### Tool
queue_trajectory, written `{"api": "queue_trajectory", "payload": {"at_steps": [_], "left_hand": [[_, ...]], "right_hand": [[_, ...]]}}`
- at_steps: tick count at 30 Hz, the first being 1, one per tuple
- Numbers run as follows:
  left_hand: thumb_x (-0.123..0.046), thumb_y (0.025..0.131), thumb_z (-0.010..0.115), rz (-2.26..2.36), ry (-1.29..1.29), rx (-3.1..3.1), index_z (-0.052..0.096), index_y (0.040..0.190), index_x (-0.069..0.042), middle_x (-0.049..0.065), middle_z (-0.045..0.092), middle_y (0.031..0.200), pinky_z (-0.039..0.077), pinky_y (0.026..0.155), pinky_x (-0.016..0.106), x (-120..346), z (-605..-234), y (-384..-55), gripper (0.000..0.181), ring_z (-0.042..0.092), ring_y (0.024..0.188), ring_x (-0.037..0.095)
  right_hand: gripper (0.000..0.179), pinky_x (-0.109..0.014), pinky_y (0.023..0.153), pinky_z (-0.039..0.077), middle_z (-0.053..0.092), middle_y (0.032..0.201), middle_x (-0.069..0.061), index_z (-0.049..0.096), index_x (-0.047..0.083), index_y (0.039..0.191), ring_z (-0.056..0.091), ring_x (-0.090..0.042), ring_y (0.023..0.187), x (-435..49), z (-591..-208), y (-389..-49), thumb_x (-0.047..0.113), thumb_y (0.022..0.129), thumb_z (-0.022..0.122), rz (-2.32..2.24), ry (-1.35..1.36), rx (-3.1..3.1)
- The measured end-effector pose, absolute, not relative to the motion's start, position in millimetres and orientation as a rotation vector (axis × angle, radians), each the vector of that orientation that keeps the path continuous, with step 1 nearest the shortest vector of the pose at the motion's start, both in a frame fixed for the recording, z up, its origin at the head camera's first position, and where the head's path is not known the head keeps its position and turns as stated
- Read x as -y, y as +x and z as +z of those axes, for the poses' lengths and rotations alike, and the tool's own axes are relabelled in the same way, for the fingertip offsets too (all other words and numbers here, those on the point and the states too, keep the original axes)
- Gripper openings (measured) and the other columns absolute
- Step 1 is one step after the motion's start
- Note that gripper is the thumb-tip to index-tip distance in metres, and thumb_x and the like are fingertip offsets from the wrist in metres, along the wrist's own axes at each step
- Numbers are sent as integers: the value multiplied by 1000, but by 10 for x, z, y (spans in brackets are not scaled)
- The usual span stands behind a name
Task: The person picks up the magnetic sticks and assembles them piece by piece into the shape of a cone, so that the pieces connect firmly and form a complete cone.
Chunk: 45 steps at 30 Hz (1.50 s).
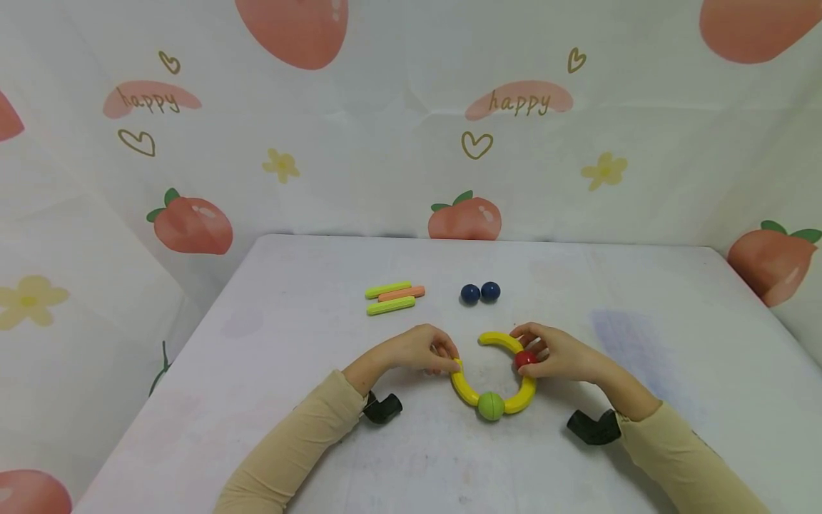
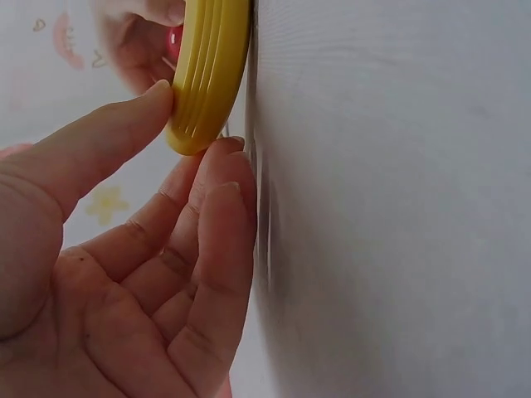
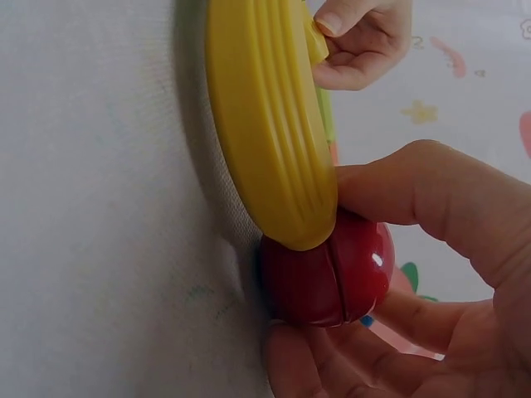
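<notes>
On the white table lies an open ring of three yellow curved sticks joined by a green ball [image 1: 491, 406] and a red ball [image 1: 524, 360]. My left hand [image 1: 425, 350] pinches the free end of the left curved stick [image 1: 464, 386] between thumb and fingers; its grooved side shows in the left wrist view. The right hand [image 1: 561, 355] holds the red ball, with the thumb beside the lower right curved stick [image 3: 265, 124] where it meets that ball. The upper curved stick [image 1: 496, 338] extends from the red ball toward the left, leaving a gap in the ring.
Two dark blue balls [image 1: 471, 294] sit side by side behind the ring. To their left lie two yellow-green straight sticks [image 1: 391, 306] and an orange straight stick [image 1: 404, 293]. Black devices are worn at both wrists. A printed cloth hangs behind the table [image 1: 308, 271].
</notes>
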<state>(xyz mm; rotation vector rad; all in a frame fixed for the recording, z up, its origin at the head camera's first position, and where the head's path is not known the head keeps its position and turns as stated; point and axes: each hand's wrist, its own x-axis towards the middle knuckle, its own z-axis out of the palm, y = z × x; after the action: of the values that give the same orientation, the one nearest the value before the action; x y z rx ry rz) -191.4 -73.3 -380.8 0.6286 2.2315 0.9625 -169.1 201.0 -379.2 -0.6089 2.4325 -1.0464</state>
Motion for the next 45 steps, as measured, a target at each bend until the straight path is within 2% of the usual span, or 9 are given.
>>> {"api": "queue_trajectory", "payload": {"at_steps": [14, 23, 32, 45], "left_hand": [[-21, 84, 69, 940, 672, -2240, 68, 94, -8, -4, 58, 69, 41, 52, 17, 728, -3797, -1905, 17, 51, 56, 8], [-23, 84, 69, 972, 653, -2297, 65, 104, -8, 3, 64, 85, 50, 58, 22, 739, -3721, -2008, 25, 58, 62, 13], [-22, 87, 66, 1067, 652, -2469, 64, 109, -7, 7, 66, 98, 46, 68, 18, 663, -3672, -2245, 27, 58, 80, 13], [-22, 88, 64, 1140, 593, -2620, 59, 118, -10, 9, 61, 110, 48, 66, 18, 486, -3744, -2522, 33, 60, 89, 19]], "right_hand": [[51, -37, 80, 53, 57, 109, -18, 50, -2, 126, 56, -25, 95, -2003, -3799, -1686, 16, 82, 68, -1003, -624, -2425], [51, -37, 81, 52, 57, 111, -17, 51, 0, 127, 54, -26, 97, -2011, -3828, -1696, 18, 82, 68, -994, -589, -2423], [52, -40, 83, 52, 57, 111, -17, 50, 0, 127, 54, -26, 98, -2009, -3807, -1686, 19, 83, 68, -991, -598, -2423], [53, -41, 85, 52, 58, 112, -16, 50, 2, 128, 55, -25, 100, -2027, -3812, -1704, 22, 83, 69, -992, -595, -2400]]}}
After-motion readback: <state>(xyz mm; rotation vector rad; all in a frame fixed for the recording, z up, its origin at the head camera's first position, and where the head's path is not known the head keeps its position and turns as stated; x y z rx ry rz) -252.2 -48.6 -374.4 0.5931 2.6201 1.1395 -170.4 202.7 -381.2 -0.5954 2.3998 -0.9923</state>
